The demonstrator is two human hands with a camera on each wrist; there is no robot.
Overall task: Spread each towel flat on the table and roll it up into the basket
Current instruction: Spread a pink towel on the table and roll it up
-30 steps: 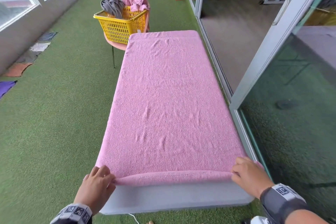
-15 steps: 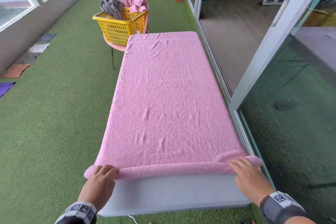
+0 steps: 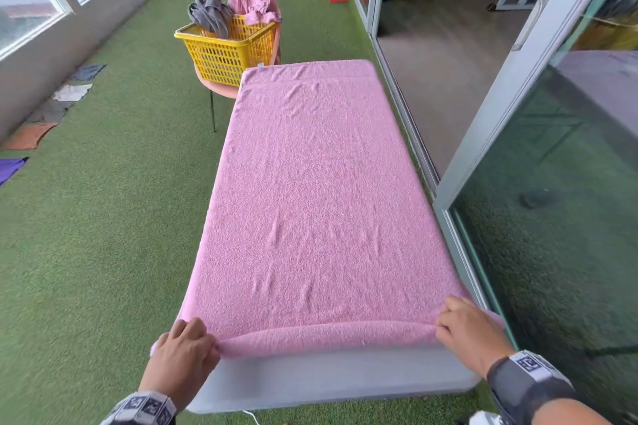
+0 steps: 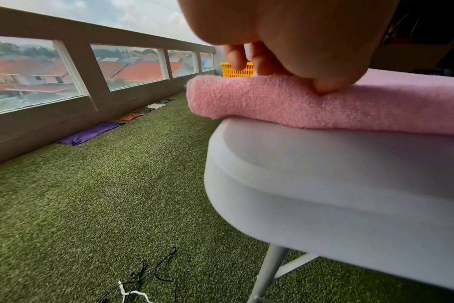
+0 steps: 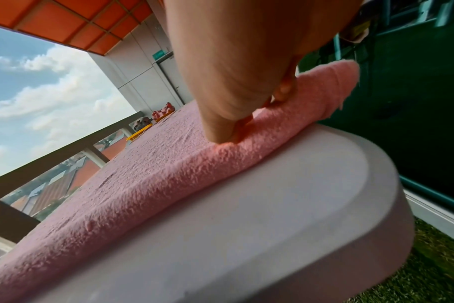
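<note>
A pink towel lies flat along the grey-white table, its near end turned into a thin roll. My left hand grips the roll's left end, fingers curled over the top and thumb pressed into it. At the right end my right hand pinches the roll between thumb and fingers. The yellow basket stands beyond the table's far left corner, holding a crumpled grey towel and a pink one.
The basket rests on a pink stool. A glass sliding door runs close along the table's right side. Several cloths lie on the artificial grass by the left wall. Loose cables lie on the grass near the table leg.
Both hands have turned the towel's near edge over and away from me, so the roll sits slightly farther up the table and more bare tabletop shows in front.
</note>
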